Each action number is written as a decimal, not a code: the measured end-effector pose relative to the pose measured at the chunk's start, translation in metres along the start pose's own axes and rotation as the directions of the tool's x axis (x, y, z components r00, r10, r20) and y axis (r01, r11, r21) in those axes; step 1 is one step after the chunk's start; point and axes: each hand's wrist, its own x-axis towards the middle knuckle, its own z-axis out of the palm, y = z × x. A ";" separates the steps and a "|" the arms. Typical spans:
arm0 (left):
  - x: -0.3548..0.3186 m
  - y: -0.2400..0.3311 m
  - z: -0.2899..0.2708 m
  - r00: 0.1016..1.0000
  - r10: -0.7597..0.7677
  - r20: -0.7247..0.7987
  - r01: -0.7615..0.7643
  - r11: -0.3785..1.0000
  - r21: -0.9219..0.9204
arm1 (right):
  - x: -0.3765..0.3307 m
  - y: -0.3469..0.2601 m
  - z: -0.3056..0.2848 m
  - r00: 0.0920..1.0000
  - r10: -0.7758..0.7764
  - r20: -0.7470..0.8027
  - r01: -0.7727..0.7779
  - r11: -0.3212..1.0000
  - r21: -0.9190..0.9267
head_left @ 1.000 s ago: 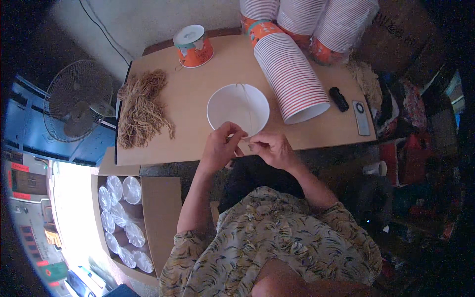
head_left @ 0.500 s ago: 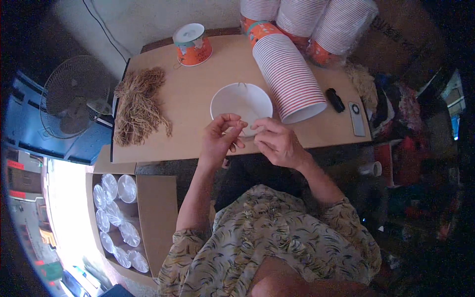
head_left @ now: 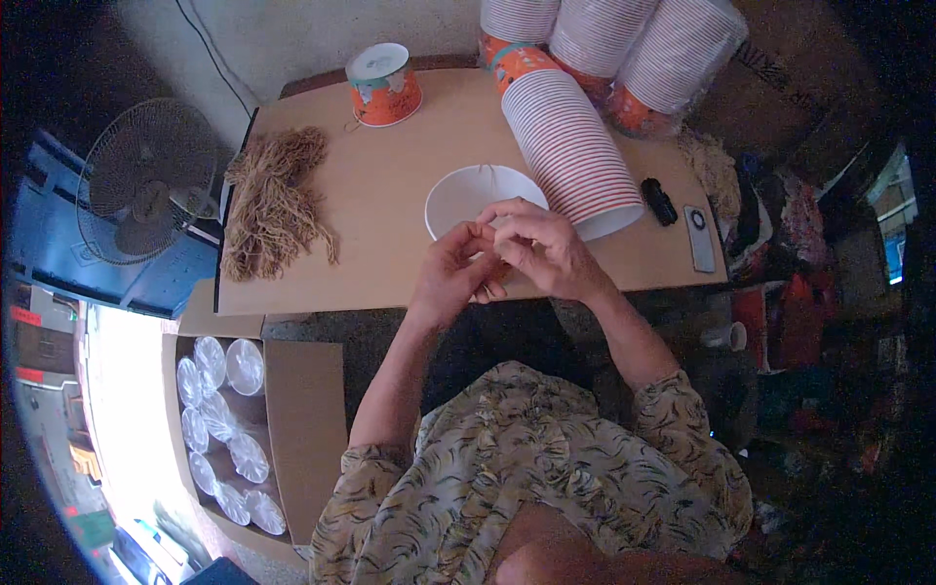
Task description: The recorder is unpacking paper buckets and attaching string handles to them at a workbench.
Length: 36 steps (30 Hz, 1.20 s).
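A white-lined paper bucket (head_left: 456,203) stands mouth up near the table's front edge. Thin brown twine (head_left: 487,175) shows at its far rim. My left hand (head_left: 456,271) and my right hand (head_left: 551,255) meet over the near rim, covering part of it. Both hands have thumb and fingers pinched close together; what lies between the fingertips is too small to make out. To the left spreads a bundle of brown twine strands (head_left: 278,210). Farther back, an orange printed bucket (head_left: 385,99) sits bottom up, a bit of twine by its left side.
A long nested stack of paper buckets (head_left: 565,146) lies to the right, with wrapped stacks (head_left: 673,68) behind. A black object (head_left: 659,201) and a pale phone-like device (head_left: 699,239) lie at the right edge. Left are a fan (head_left: 146,185) and a carton (head_left: 304,419) of plastic-wrapped stacks.
My hands have come together, the right moving left so its fingers meet the left's at the near rim. The view has shifted slightly.
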 end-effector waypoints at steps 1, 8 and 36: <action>-0.001 0.002 0.001 0.999 -0.034 0.014 0.033 0.999 0.007 | 0.001 -0.001 -0.002 1.000 0.007 -0.009 -0.007 1.000 -0.026; 0.001 -0.014 -0.001 0.996 0.056 0.064 -0.049 0.993 -0.103 | -0.002 0.007 -0.011 0.952 0.303 0.049 -0.307 0.935 0.181; 0.012 -0.040 -0.017 0.989 0.131 0.066 -0.133 0.991 0.018 | -0.023 0.025 0.001 0.911 0.364 -0.195 -0.361 0.931 0.052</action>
